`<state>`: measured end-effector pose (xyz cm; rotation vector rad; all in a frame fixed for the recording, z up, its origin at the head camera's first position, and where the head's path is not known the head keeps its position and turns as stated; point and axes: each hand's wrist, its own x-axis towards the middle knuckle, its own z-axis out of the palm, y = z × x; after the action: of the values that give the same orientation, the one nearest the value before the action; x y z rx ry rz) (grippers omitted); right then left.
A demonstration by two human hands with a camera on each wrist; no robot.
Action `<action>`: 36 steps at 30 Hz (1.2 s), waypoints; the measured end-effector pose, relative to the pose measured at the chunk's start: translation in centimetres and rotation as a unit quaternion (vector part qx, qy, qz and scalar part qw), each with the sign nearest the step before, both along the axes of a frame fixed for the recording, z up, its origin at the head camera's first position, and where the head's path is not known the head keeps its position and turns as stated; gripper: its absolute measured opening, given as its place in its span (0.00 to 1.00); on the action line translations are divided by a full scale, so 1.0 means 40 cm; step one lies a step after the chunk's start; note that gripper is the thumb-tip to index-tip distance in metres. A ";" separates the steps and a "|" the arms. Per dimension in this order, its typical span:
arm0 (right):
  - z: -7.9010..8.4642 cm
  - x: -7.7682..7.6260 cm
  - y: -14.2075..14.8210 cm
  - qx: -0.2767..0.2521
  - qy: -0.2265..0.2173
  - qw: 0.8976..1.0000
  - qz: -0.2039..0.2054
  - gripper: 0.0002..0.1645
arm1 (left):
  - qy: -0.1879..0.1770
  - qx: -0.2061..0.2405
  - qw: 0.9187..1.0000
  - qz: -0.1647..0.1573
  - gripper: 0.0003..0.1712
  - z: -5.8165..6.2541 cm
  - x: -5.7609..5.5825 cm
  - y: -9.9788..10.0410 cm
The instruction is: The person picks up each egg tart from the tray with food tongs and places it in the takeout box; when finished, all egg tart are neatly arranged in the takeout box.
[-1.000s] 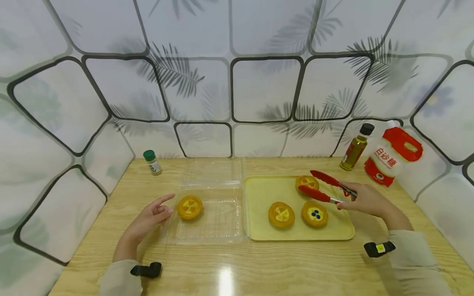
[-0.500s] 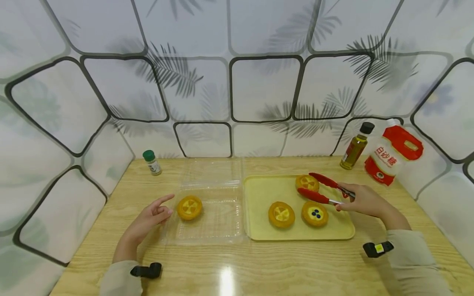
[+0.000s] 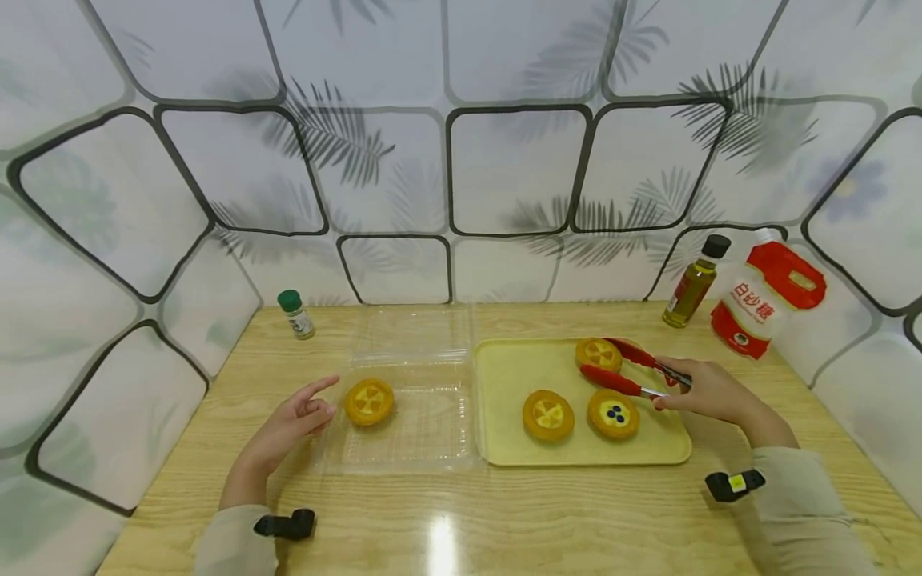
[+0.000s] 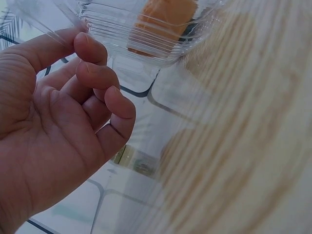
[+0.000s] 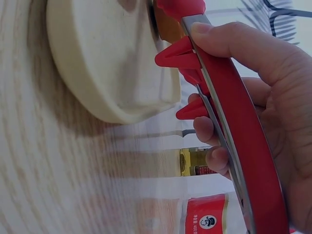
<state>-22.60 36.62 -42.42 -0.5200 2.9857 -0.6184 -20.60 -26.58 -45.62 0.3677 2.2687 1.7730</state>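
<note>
In the head view, my left hand (image 3: 295,420) is at the left edge of a clear plastic container (image 3: 432,408) with its lid laid back. The left wrist view shows thumb and fingertips pinching its rim. One egg tart with fruit-like wedges (image 3: 369,402) sits inside at the left. My right hand (image 3: 709,388) grips red-and-silver tongs (image 3: 612,379), with one arm on each side of the far wedge-topped tart (image 3: 599,353) on the yellow tray (image 3: 504,360). Nearer on the tray are another wedge-topped tart (image 3: 548,414) and a blueberry-topped tart (image 3: 613,414).
A green-capped shaker (image 3: 296,314) stands at the back left of the wooden table (image 3: 360,520). An oil bottle (image 3: 693,284) and a red-and-white sugar bag (image 3: 763,296) are beyond my right hand. Patterned walls (image 3: 519,176) enclose the back and sides.
The far arm of the tongs has come down slightly beside the far tart, so the tongs look a little narrower. My left hand, the container and the other tarts have not visibly moved.
</note>
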 end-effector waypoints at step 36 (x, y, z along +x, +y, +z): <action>0.031 0.008 -0.002 0.008 -0.003 1.000 -0.012 0.47 | 0.001 0.000 1.000 0.001 0.34 0.002 0.002 0.001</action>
<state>-22.27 36.54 -41.17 -0.4822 2.9931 -0.5962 -20.52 -26.54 -45.54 0.3655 2.2714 1.7743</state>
